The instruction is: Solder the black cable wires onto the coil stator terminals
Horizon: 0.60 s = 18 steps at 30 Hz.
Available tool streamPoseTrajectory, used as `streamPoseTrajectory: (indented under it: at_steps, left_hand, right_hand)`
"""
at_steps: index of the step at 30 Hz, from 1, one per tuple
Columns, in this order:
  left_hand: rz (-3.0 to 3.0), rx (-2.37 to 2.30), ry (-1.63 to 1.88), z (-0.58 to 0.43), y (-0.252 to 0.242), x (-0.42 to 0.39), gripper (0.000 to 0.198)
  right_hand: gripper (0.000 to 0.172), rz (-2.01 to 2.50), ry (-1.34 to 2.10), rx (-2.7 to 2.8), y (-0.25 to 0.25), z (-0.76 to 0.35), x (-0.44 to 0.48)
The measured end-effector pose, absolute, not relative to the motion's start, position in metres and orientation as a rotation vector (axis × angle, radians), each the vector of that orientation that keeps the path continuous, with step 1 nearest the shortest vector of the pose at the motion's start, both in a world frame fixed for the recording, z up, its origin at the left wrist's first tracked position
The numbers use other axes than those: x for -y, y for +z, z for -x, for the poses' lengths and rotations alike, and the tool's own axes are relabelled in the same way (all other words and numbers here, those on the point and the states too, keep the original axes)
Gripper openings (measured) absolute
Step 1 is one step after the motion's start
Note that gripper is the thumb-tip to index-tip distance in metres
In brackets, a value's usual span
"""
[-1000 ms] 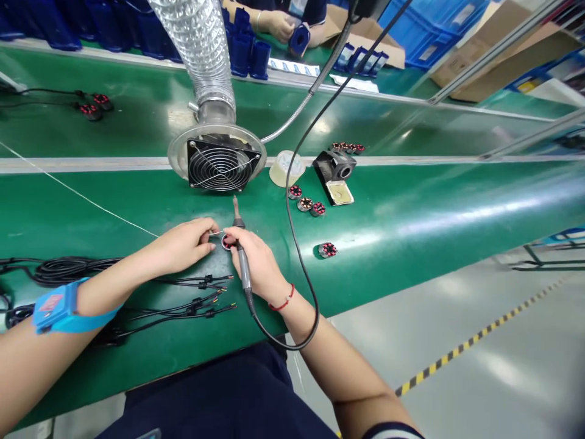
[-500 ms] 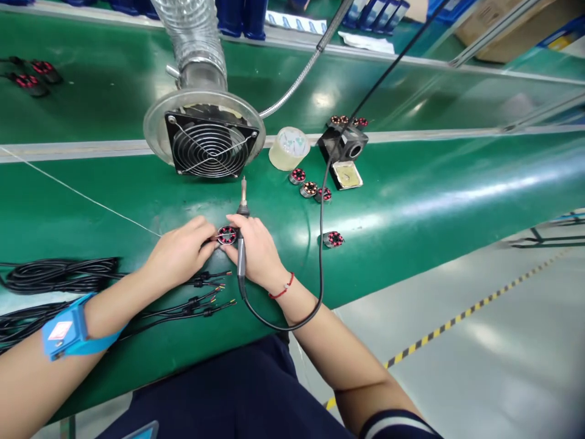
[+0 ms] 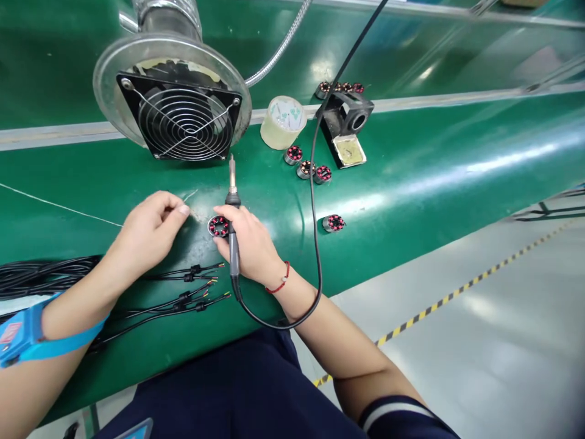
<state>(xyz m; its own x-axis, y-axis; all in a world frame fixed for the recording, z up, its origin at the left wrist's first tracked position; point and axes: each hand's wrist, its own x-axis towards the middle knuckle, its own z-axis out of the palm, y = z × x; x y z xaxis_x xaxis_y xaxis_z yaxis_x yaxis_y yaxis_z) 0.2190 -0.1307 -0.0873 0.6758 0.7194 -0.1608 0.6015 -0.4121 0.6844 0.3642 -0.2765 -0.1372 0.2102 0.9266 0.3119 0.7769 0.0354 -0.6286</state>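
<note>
My left hand [image 3: 148, 228] is closed in a pinch on a thin solder wire [image 3: 191, 195], whose end sticks out past the fingertips. The wire's other length trails off to the left edge. My right hand [image 3: 250, 241] grips a small round motor stator [image 3: 218, 226] with red windings between thumb and fingers. That same hand also keeps a soldering iron [image 3: 234, 250] tucked against it, tip pointing away from me toward the fan. A gap separates my left fingertips from the stator.
A fume extractor fan [image 3: 189, 125] hangs at the upper left, beside a tape roll [image 3: 284, 122]. Several stators [image 3: 306, 169] stand near the iron holder [image 3: 350, 116]; another stator [image 3: 333, 223] sits right of my hand. Black cables [image 3: 183, 299] lie at the left, and the iron's cord [image 3: 315, 231] loops over my forearm.
My left hand has drawn away to the left from the stator, with the solder wire still pinched. My right hand keeps the stator and soldering iron. The view has moved closer to the bench.
</note>
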Motion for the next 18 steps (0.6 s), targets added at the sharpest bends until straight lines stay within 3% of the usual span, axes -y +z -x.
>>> streamPoseTrajectory:
  at_steps: [8, 18]
  left_hand:
    - [-2.295, -0.610, 0.229, -0.217, -0.081, 0.148, 0.016]
    - [-2.510, -0.653, 0.298, -0.221, -0.080, 0.153, 0.018]
  right_hand:
    - [0.033, 1.832, -0.001, 1.660, -0.138, -0.360, 0.279]
    - [0.033, 1.802, -0.211, 1.773, -0.139, -0.357, 0.280]
